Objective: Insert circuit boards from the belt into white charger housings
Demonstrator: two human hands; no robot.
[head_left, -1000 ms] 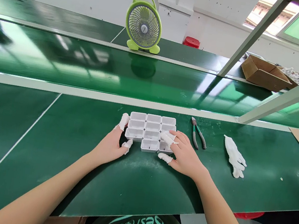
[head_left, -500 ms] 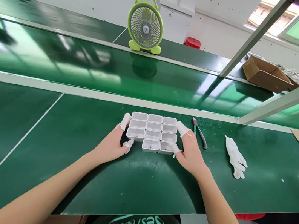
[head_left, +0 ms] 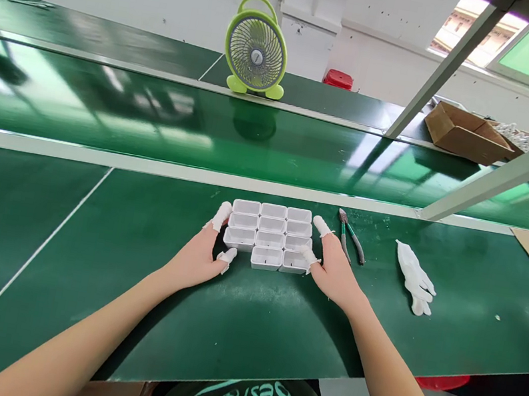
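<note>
A block of small white plastic boxes point(head_left: 270, 239) lies on the green table, set in rows, with the front-left place lacking a box. Small dark bits show inside some of the front boxes. My left hand point(head_left: 199, 251) is at the block's left side, thumb and forefinger spread around its front-left corner. On the right side, my right hand point(head_left: 336, 271) has its forefinger by the back boxes and its thumb over the edge of the front-right box. White coverings wrap the thumb and forefinger tips of both hands. The other fingers are mostly hidden.
Green-handled cutting pliers point(head_left: 352, 236) and a white glove point(head_left: 414, 279) lie to the right. Behind runs a raised green ledge with a white rail point(head_left: 172, 170). A green fan point(head_left: 257, 51) and an open cardboard box point(head_left: 468, 134) stand farther back. A slanted post point(head_left: 513, 168) rises at right.
My right forefinger and hand have shifted very slightly against the boxes. The view has tilted a little upward. My left hand and the boxes stay in place.
</note>
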